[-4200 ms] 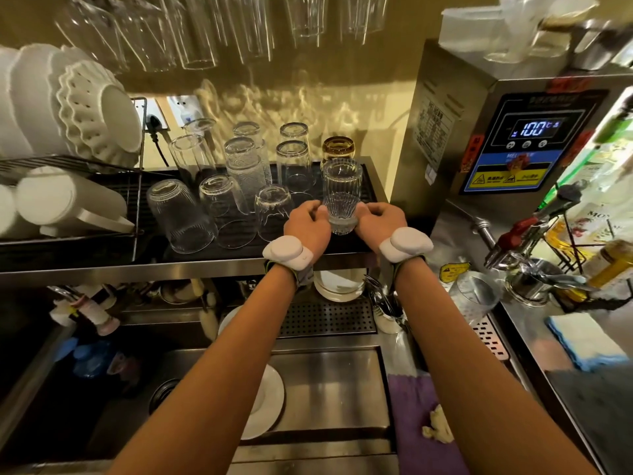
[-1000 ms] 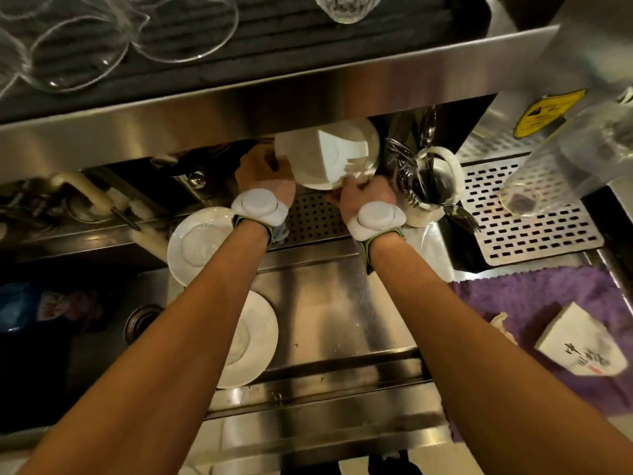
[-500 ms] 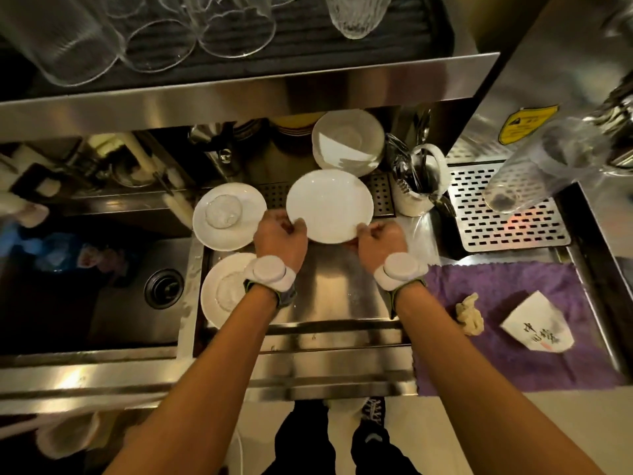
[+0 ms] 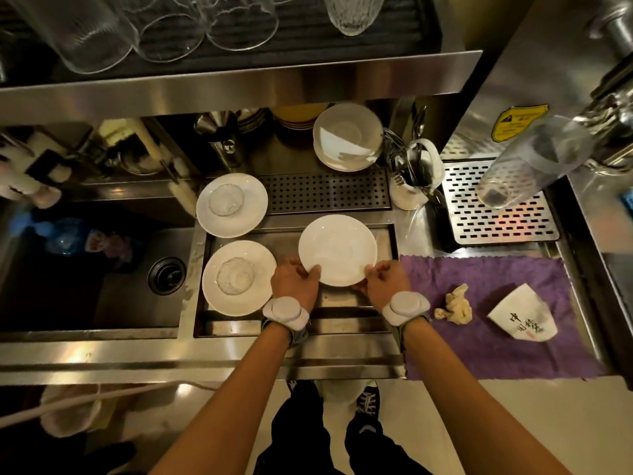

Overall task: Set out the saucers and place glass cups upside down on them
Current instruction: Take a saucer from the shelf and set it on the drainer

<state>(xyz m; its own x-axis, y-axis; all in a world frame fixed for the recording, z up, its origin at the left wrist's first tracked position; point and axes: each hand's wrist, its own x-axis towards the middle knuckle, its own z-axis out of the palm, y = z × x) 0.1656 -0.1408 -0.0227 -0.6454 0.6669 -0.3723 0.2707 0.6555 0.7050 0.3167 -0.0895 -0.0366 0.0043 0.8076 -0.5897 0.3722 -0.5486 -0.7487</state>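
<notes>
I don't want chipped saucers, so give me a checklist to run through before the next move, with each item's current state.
1. Grip: left hand and right hand both pinch the bare saucer rim: ok.
2. Bare saucer set down on the steel tray: cannot tell.
3. Gap to the near-left saucer: ok.
4. Near-left saucer and far-left saucer carry upside-down glass cups: ok.
5. Cup on the bare saucer: not ok, none yet.

- Black brush characters with a small red mark (too blurred to read) on white folded paper (image 4: 520,318) lying on purple cloth (image 4: 479,341).
- Yellow warning sticker (image 4: 519,122) on steel machine (image 4: 520,56), print illegible.
</notes>
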